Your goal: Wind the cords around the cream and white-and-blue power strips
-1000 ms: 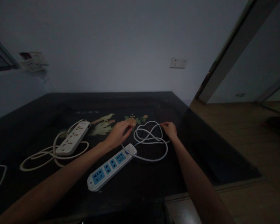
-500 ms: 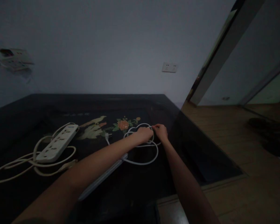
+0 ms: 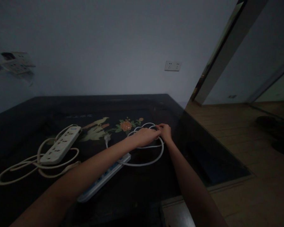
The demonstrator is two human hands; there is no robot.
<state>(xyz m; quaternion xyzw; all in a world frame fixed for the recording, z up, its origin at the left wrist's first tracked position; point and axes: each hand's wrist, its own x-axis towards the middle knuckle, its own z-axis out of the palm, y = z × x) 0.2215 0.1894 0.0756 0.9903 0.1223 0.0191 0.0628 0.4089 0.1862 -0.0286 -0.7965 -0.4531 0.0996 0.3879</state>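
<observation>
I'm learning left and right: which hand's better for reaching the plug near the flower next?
Probably the left hand: it is nearer the white plug; the right hand is farther off, at the cord loops.

The cord (image 3: pixel 142 165) is white, the flower-patterned table (image 3: pixel 144 186) black.

This looks like a room in a home, judging by the plank-patterned floor (image 3: pixel 229 129), the plain pale wall (image 3: pixel 104 47) with its outlet (image 3: pixel 172 66), and the dark, glossy table (image 3: pixel 142 186) decorated with a bird (image 3: pixel 100 121), an orange flower (image 3: pixel 126 126) and faint characters (image 3: pixel 79 116).
</observation>
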